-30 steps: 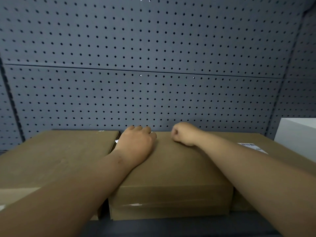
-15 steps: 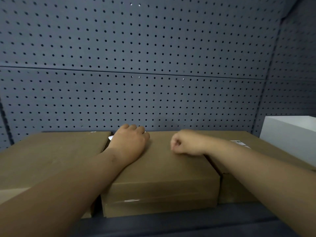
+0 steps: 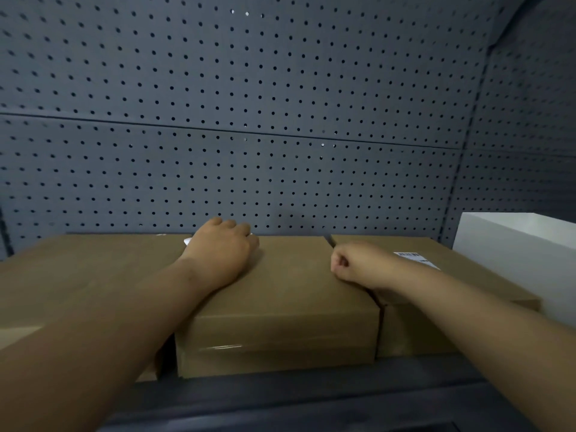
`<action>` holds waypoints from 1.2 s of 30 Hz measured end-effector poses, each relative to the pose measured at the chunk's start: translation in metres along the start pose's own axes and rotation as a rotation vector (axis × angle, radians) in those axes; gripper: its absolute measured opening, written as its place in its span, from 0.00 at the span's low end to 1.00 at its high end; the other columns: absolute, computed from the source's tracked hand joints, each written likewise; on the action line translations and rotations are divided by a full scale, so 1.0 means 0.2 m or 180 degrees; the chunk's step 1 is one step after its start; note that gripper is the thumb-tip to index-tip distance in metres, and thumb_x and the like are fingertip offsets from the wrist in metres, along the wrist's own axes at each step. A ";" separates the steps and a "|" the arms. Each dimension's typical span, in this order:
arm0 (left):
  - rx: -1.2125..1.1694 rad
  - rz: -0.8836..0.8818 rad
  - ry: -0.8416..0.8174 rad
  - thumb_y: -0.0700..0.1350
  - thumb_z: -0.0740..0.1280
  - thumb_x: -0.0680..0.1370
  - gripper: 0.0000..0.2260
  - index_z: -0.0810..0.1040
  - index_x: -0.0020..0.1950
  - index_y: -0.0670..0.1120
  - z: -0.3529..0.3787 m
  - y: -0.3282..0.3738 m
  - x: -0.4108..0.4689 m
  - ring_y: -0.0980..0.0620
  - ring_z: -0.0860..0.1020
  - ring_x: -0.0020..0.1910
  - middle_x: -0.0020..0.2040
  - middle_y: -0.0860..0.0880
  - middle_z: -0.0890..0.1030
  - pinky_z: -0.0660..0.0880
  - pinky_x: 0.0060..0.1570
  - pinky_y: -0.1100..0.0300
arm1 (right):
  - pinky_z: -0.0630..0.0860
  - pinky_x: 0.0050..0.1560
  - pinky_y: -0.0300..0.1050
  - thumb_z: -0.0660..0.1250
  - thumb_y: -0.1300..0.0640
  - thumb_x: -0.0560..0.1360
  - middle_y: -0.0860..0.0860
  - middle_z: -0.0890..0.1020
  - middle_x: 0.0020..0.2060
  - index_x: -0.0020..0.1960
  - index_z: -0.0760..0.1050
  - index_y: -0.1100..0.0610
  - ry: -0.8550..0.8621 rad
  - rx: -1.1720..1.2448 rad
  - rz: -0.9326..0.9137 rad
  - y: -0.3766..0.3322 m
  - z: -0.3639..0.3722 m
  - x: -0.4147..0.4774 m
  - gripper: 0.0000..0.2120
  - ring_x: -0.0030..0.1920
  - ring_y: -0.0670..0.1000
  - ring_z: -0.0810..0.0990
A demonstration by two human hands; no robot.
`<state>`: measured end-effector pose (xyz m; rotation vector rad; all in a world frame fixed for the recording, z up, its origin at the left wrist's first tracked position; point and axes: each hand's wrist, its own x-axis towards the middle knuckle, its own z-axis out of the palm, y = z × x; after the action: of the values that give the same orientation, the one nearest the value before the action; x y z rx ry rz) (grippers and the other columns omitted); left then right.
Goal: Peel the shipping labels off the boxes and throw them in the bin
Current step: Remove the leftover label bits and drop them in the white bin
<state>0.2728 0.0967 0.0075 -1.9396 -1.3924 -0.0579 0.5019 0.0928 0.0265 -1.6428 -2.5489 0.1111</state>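
Three brown cardboard boxes stand side by side on a dark shelf: a left box (image 3: 78,275), a middle box (image 3: 280,310) and a right box (image 3: 467,288). My left hand (image 3: 223,249) lies palm down on the middle box's far left corner, its fingers bent over the back edge and hidden there. A white sliver of a label (image 3: 188,241) peeks out beside that hand. My right hand (image 3: 358,265) is a closed fist at the middle box's right edge, with nothing visible in it. A white barcode label (image 3: 416,259) is stuck on the right box's top, just beyond my right wrist.
A grey pegboard wall (image 3: 280,120) rises directly behind the boxes. A white box (image 3: 514,260) stands at the far right, beside the right box. The dark shelf front edge (image 3: 296,400) runs below the boxes. No bin is in view.
My right fist has drawn back from the far edge, toward me and to the right, away from my left hand. The left hand has stayed on the corner. The view shifted left.
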 end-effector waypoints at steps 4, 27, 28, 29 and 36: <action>-0.0033 0.0056 -0.0040 0.44 0.54 0.81 0.12 0.73 0.60 0.46 -0.01 0.02 -0.02 0.47 0.74 0.53 0.56 0.47 0.76 0.67 0.52 0.57 | 0.68 0.41 0.29 0.62 0.54 0.78 0.41 0.74 0.43 0.47 0.75 0.50 -0.0120 0.0019 -0.0620 -0.05 0.04 -0.09 0.04 0.42 0.39 0.72; -0.0292 -0.0060 0.0010 0.47 0.54 0.81 0.12 0.74 0.59 0.48 0.05 0.02 -0.01 0.48 0.75 0.52 0.55 0.49 0.76 0.69 0.53 0.56 | 0.68 0.45 0.36 0.61 0.57 0.78 0.41 0.72 0.40 0.42 0.70 0.50 -0.0037 -0.0170 -0.0463 0.09 0.02 0.15 0.06 0.45 0.45 0.73; -0.0277 -0.0056 -0.0004 0.46 0.54 0.81 0.12 0.74 0.59 0.48 0.05 0.02 -0.01 0.48 0.75 0.52 0.55 0.48 0.76 0.69 0.53 0.56 | 0.69 0.44 0.37 0.61 0.57 0.78 0.44 0.74 0.42 0.43 0.72 0.52 -0.0047 -0.0156 -0.0386 0.10 0.02 0.22 0.06 0.45 0.46 0.73; -0.0274 -0.0057 -0.0018 0.46 0.54 0.81 0.12 0.73 0.59 0.47 0.04 0.02 -0.01 0.48 0.75 0.53 0.56 0.48 0.75 0.68 0.53 0.56 | 0.69 0.43 0.38 0.60 0.58 0.78 0.47 0.77 0.43 0.44 0.74 0.55 -0.0063 -0.0146 -0.0283 0.10 0.02 0.29 0.06 0.45 0.47 0.74; -0.0283 -0.0125 -0.0033 0.44 0.54 0.81 0.12 0.73 0.60 0.46 0.04 0.03 -0.02 0.46 0.74 0.54 0.56 0.47 0.75 0.67 0.53 0.55 | 0.71 0.43 0.47 0.58 0.59 0.78 0.58 0.77 0.47 0.47 0.73 0.59 -0.0124 -0.0161 -0.0279 -0.13 0.08 0.58 0.07 0.44 0.57 0.74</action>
<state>0.2736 0.0972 -0.0038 -1.9878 -1.4570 -0.1304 0.4284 0.1867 0.0191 -1.5576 -2.6693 0.0725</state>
